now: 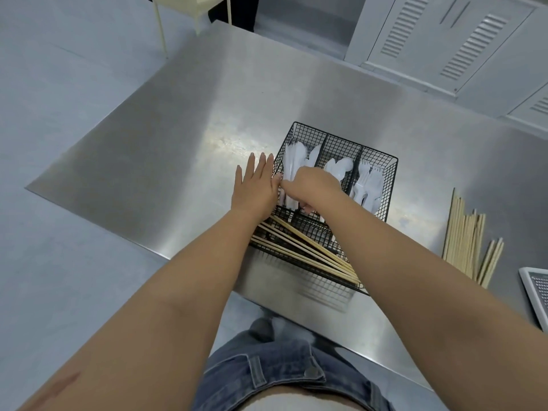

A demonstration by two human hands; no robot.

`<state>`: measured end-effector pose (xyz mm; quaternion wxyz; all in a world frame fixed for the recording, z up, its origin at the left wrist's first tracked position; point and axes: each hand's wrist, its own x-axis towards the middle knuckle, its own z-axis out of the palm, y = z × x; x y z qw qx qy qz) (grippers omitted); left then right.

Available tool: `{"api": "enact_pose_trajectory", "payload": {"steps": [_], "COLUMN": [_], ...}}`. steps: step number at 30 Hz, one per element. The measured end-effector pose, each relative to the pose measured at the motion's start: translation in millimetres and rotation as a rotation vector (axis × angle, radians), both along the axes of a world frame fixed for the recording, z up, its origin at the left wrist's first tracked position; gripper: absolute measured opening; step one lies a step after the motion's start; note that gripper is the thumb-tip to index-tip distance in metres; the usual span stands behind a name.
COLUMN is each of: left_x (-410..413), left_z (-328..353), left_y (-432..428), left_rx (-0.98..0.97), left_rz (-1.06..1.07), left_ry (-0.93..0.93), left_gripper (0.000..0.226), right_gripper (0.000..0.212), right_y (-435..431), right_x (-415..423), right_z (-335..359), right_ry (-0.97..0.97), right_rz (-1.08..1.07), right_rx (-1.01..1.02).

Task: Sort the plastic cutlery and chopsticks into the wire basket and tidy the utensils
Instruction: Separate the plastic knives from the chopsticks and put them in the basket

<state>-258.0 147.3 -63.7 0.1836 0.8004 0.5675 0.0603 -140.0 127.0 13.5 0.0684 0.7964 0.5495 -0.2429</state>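
Observation:
A black wire basket (378, 158) with several compartments stands on the steel table (184, 137). White plastic knives (293, 157) fill its left section, spoons (341, 167) the middle, forks (367, 185) the right. Wooden chopsticks (308, 250) lie across its near compartment. My left hand (255, 185) rests flat, fingers straight, against the basket's left wall. My right hand (311, 185) reaches into the left section and pinches the white knives; its fingertips are partly hidden.
A loose bundle of chopsticks (465, 238) lies on the table to the right of the basket. A grey tray corner (536, 295) shows at the right edge. A pale chair (189, 4) and white louvred cabinets (444, 40) stand beyond the table.

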Motion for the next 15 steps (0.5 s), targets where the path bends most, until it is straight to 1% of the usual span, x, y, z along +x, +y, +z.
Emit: {"api": "enact_pose_trajectory", "payload": {"steps": [1,2,4,6,7,9,11,12,15], "left_x": [-1,-1,-1,2,4,4,3,2,1], "left_z": [0,0,-1,0,1,1,1,0,1], "left_y": [0,-1,-2,-3,-4,-4,-3,-2,-1], "left_rx": [-0.002,-0.006,-0.010,-0.006,-0.002,0.006,0.004,0.001,0.012], "left_rz": [0.001,0.003,0.008,-0.007,-0.021,-0.016,-0.009,-0.006,0.001], "left_ry": [0.001,0.002,0.004,0.008,0.010,0.015,0.009,0.009,0.035], "left_gripper": [0.056,0.056,0.056,0.056,0.056,0.056,0.056,0.056,0.056], "right_gripper": [0.040,0.039,0.033,0.037,0.041,0.047,0.050,0.051,0.052], "right_y": [-1,-2,-8,-17,-23,-27,-31,-32,-33], "right_x": [3,5,8,16,21,25,27,28,28], "right_z": [0,-1,-6,-16,-22,-31,-38,-40,-40], "right_ry": [-0.014,-0.048,-0.174,-0.292,-0.324,-0.303,-0.261,-0.254,-0.249], "right_rz": [0.027,0.046,0.095,0.236,0.320,0.451,0.454,0.444,0.440], "right_rx": [0.028,0.079,0.230,0.374,0.411,0.351,0.231,0.204,0.216]}}
